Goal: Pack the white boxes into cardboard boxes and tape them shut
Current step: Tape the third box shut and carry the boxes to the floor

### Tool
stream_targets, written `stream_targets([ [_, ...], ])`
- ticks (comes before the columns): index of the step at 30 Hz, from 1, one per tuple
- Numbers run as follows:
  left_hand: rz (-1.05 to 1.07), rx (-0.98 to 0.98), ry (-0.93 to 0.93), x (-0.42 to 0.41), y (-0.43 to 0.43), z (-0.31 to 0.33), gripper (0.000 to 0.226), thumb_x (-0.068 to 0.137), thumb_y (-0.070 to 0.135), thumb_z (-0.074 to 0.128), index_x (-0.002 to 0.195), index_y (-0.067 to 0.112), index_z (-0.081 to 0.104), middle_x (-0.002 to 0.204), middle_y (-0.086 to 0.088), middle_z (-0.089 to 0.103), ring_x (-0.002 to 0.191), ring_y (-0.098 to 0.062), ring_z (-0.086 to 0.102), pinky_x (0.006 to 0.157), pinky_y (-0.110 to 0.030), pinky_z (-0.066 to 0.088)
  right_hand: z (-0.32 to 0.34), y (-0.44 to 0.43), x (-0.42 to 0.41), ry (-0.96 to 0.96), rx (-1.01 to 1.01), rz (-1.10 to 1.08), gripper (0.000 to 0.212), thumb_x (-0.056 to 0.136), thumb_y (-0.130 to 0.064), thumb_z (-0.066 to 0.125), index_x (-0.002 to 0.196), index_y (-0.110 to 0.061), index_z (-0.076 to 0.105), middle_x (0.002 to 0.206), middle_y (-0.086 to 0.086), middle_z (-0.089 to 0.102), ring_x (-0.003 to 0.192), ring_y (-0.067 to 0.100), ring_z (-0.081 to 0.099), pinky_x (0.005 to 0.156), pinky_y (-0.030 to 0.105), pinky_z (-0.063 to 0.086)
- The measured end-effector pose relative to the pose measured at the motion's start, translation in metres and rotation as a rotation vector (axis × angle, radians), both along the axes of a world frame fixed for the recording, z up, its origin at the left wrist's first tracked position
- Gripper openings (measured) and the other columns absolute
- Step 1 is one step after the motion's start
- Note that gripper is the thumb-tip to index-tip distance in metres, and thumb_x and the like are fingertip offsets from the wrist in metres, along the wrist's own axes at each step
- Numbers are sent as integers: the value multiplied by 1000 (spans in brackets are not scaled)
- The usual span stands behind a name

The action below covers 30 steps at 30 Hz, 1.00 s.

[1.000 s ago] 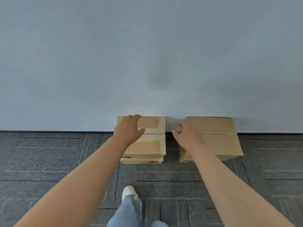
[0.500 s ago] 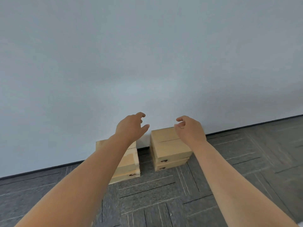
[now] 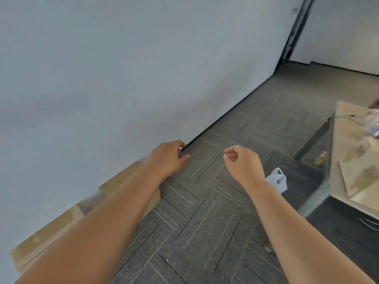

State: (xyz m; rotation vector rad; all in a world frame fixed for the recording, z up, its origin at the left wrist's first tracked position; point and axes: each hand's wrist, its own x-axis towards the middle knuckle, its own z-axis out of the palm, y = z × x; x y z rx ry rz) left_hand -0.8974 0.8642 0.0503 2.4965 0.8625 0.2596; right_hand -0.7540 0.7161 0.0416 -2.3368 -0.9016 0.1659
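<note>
Left hand (image 3: pixel 168 158) and right hand (image 3: pixel 244 162) both loosely curled, holding nothing. That white bag (image 3: pixel 277 180) on the floor could trip the person if they head for the table (image 3: pixel 344 128).

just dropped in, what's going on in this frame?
A person holds both arms out over the carpet floor, left hand and right hand loosely curled, holding nothing. Blurred cardboard boxes sit against the wall at lower left, partly behind the left forearm. At right, a white plastic bag lies on the floor near a table carrying cardboard pieces. Nothing is being packed or taped right now.
</note>
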Motion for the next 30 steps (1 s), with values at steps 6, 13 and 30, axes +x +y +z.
stream_targets([
  [6, -236, 19, -58, 128, -126, 23, 40, 90, 34, 58, 126, 16, 53, 113, -2, 62, 102, -17, 59, 87, -28, 46, 18, -144, 91, -22, 58, -237, 18, 94, -25, 53, 109, -22, 62, 94, -11, 64, 80, 9, 58, 67, 25, 47],
  [13, -382, -11, -121, 281, -278, 31, 37, 91, 36, 55, 123, 19, 55, 109, 2, 63, 97, -15, 60, 84, -31, 49, 28, -313, 212, -66, 84, -421, 19, 92, -20, 54, 107, -18, 65, 89, -6, 63, 81, 14, 61, 67, 26, 46],
  [30, -463, 48, -6, 524, -432, -1, 35, 92, 36, 50, 124, 23, 55, 123, 3, 58, 108, -17, 56, 80, -30, 44, 0, -507, 424, 23, 9, -711, 24, 89, -23, 50, 110, -26, 62, 92, -11, 61, 90, 14, 59, 76, 28, 49],
])
